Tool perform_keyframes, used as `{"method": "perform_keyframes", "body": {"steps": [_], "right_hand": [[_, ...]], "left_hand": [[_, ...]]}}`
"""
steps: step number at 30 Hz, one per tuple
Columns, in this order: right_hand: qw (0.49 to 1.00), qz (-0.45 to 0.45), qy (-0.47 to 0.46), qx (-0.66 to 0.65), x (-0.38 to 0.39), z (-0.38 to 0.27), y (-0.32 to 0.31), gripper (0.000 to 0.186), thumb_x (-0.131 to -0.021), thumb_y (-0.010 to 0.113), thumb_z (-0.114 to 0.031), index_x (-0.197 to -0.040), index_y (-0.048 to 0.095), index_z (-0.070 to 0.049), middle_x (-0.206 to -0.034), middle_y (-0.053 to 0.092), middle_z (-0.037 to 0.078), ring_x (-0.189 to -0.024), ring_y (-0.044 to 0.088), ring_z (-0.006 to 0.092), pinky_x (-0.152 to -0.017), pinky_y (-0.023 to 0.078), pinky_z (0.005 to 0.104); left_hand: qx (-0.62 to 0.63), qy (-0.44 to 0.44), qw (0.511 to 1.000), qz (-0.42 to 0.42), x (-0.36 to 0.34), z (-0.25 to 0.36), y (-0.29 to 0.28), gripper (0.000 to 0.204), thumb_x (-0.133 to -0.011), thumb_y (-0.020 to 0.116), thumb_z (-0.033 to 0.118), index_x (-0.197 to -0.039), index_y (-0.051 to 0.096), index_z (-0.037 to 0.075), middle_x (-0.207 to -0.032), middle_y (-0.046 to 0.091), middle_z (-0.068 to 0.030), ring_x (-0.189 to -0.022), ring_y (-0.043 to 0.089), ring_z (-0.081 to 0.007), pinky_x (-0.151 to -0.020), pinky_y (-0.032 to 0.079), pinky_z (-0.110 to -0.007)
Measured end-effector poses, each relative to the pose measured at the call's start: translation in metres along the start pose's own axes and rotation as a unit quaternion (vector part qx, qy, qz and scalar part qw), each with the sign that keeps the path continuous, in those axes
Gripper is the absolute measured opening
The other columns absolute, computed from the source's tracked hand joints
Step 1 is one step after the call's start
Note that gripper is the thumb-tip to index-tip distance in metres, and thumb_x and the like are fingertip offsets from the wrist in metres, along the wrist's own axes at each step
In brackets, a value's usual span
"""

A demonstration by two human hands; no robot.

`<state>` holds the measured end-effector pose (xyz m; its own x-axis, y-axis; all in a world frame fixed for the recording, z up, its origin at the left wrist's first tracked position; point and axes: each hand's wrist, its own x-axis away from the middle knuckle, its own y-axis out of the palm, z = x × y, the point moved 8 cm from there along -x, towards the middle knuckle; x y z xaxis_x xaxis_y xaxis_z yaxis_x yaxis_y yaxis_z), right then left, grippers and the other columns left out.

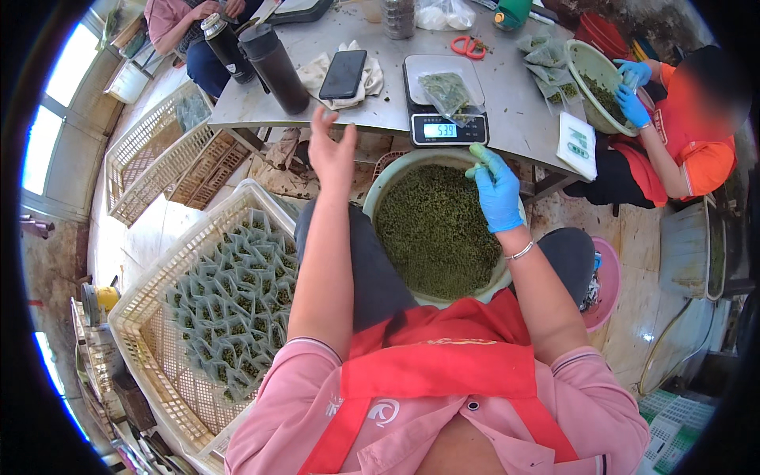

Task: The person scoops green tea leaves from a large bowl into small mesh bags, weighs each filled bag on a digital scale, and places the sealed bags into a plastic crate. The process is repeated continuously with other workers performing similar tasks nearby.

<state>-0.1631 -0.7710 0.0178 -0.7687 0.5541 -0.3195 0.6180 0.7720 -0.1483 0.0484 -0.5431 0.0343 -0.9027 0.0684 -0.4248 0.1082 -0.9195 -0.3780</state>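
My left hand (331, 150), bare, is raised near the table's front edge with its fingers apart and nothing in them. Over the right rim of a round tub (378, 178) is my right hand (499, 194) in a blue glove. Its green-stained fingertips are bent toward the thumb; what they hold, if anything, is too small to make out. Small green berries, like peppercorns (435, 229), fill the tub, which sits between my knees. A clear plastic bag of green berries (446, 93) lies on the digital scale (450, 131), slightly hanging over its lit display.
Left of me, a plastic crate (150, 317) holds many filled bags (233, 301). The metal table (368, 39) carries a phone (344, 74), a dark flask (273, 67) and red scissors (469, 47). A co-worker (681, 150) handles a basin (582, 59) at right. A pink basin (608, 293) stands beside my knee.
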Motion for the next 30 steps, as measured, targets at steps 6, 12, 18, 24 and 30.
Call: {"method": "perform_keyframes", "body": {"steps": [6,12,18,24,30], "right_hand": [[0.943,0.024,-0.206,0.259,-0.047,-0.024,0.015,0.035,-0.082,0.053,-0.006,-0.117,0.056,-0.009,-0.122,0.053,0.014,-0.088,0.062,0.0287,-0.076,0.051,0.0341],[0.854,-0.074,-0.15,0.492,-0.103,-0.02,0.052,0.03,-0.082,0.05,-0.016,-0.112,0.054,-0.017,-0.121,0.053,0.006,-0.081,0.061,0.0327,-0.064,0.052,0.0411],[0.792,-0.244,-0.241,0.505,-0.091,-0.063,0.123,0.02,-0.08,0.049,-0.011,-0.098,0.058,-0.009,-0.098,0.06,0.011,-0.068,0.062,0.0321,-0.057,0.051,0.0408],[0.852,-0.155,-0.295,0.405,-0.064,-0.079,0.128,0.018,-0.081,0.049,-0.013,-0.095,0.058,-0.007,-0.087,0.063,0.014,-0.069,0.063,0.0326,-0.059,0.051,0.04],[0.82,-0.282,-0.13,0.48,-0.07,-0.04,0.143,0.022,-0.082,0.047,-0.013,-0.101,0.056,-0.011,-0.087,0.064,0.015,-0.074,0.063,0.033,-0.062,0.051,0.0428]], "left_hand": [[0.01,0.024,0.999,-0.045,0.008,0.007,0.017,0.037,-0.077,0.064,0.017,-0.112,0.054,0.008,-0.105,0.063,-0.0073,-0.1,0.059,-0.0252,-0.085,0.044,-0.035],[-0.04,0.03,0.991,-0.123,0.014,0.018,0.043,0.033,-0.077,0.066,0.019,-0.107,0.059,0.009,-0.101,0.065,-0.007,-0.095,0.061,-0.0212,-0.082,0.046,-0.032],[-0.162,0.24,0.956,0.047,0.015,0.057,0.03,0.051,-0.071,0.069,0.025,-0.116,0.05,0.014,-0.096,0.065,-0.011,-0.09,0.061,-0.0267,-0.076,0.047,-0.036],[-0.165,0.009,0.966,-0.199,0.022,0.015,0.058,0.047,-0.072,0.063,0.029,-0.115,0.051,0.016,-0.083,0.067,-0.0078,-0.076,0.065,-0.0297,-0.065,0.049,-0.04],[-0.172,0.077,0.966,-0.175,0.03,0.027,0.059,0.056,-0.069,0.064,0.022,-0.122,0.047,0.015,-0.089,0.065,-0.0117,-0.076,0.063,-0.0315,-0.065,0.049,-0.041]]}}
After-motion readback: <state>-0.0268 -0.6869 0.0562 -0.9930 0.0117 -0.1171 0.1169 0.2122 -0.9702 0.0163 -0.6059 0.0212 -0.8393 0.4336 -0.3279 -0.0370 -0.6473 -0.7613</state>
